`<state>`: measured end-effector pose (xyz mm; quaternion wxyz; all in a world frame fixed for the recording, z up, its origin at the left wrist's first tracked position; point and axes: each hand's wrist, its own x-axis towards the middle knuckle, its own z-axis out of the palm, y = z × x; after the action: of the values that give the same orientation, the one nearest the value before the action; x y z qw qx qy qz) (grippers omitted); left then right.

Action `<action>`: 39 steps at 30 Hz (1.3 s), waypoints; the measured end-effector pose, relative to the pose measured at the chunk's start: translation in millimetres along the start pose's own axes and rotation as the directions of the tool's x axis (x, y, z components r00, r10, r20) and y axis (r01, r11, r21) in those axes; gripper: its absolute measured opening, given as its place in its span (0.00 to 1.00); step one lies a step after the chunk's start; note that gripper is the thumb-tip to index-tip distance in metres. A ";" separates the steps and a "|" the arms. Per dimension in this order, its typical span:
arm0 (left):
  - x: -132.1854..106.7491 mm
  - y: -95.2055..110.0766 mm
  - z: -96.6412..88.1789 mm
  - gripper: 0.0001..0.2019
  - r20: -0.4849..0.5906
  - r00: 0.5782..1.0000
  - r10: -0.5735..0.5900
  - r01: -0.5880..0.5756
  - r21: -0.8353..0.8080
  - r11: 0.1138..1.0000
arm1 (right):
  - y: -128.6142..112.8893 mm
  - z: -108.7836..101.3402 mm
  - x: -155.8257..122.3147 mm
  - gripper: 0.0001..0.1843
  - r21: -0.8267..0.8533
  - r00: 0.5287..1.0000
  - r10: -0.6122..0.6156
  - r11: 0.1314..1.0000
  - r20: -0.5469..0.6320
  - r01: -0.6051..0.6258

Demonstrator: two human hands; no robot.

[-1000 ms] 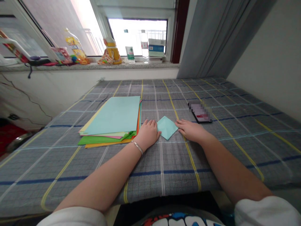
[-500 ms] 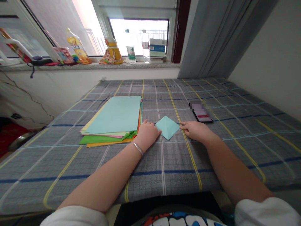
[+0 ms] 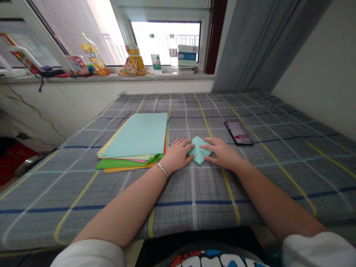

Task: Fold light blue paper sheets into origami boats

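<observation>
While both hands lie flat on the checked cloth (image 3: pixel 194 193), the left hand (image 3: pixel 178 154) and right hand (image 3: pixel 221 152) press loose, unclenched fingers onto opposite sides of a folded light-blue paper (image 3: pixel 198 151) between them, clasping nothing. A stack of coloured sheets (image 3: pixel 136 142) lies just left. A phone (image 3: pixel 239 132) lies farther right. On the far windowsill (image 3: pixel 111 78) stand a bottle of yellow drink (image 3: pixel 93 55) and two clear bottles (image 3: pixel 172 52).

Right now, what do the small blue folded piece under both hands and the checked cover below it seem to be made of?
The folded piece looks like thin matte paper: it keeps sharp creases and straight edges. The checked cover seems to be woven fabric, matte: it drapes softly over the near edge.
</observation>
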<state>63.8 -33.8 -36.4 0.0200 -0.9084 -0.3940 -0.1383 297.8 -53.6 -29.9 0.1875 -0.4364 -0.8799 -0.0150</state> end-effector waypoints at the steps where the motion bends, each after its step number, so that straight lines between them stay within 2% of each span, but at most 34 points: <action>1: -0.1 0.1 1.5 0.23 0.032 0.999 0.033 -0.033 -0.022 0.999 | 1.6 3.6 -0.1 0.24 0.043 0.998 -0.059 0.997 0.019 0.058; 3: 0.4 0.5 4.5 0.28 0.094 0.995 0.044 -0.040 -0.045 0.998 | 3.5 8.9 -0.2 0.26 0.108 0.992 -0.111 0.989 0.056 0.105; 6: 2.2 1.4 7.2 0.32 0.152 0.988 0.013 -0.006 -0.041 0.999 | 3.6 11.2 0.8 0.26 0.163 0.993 -0.099 0.983 0.071 0.086; 12: 1.5 0.6 5.7 0.37 0.185 0.982 0.046 -0.038 -0.048 0.998 | 3.1 8.2 3.0 0.18 0.242 0.992 -0.128 0.963 0.022 0.119; 19: 2.2 2.1 8.4 0.36 0.153 0.987 0.059 -0.055 -0.029 0.998 | -0.5 9.6 5.9 0.11 0.308 0.990 -0.141 0.941 -0.016 0.139; 26: 2.7 2.7 7.2 0.36 0.154 0.987 0.045 -0.037 -0.053 0.998 | 0.2 9.7 6.0 0.13 0.287 0.985 -0.169 0.943 -0.018 0.167; 31: 0.3 -2.8 4.2 0.34 0.196 0.976 0.092 -0.078 -0.081 0.994 | 4.8 9.4 4.2 0.13 0.290 0.987 -0.163 0.944 -0.015 0.160; 39: 1.6 -2.1 6.2 0.34 0.182 0.980 0.082 -0.071 -0.069 0.995 | 5.7 13.1 5.7 0.14 0.307 0.988 -0.152 0.939 -0.026 0.153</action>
<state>64.8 -30.4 -42.1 -0.0395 -0.9320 -0.3544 -0.0646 295.0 -43.2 -40.9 0.2524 -0.3323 -0.9024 0.1075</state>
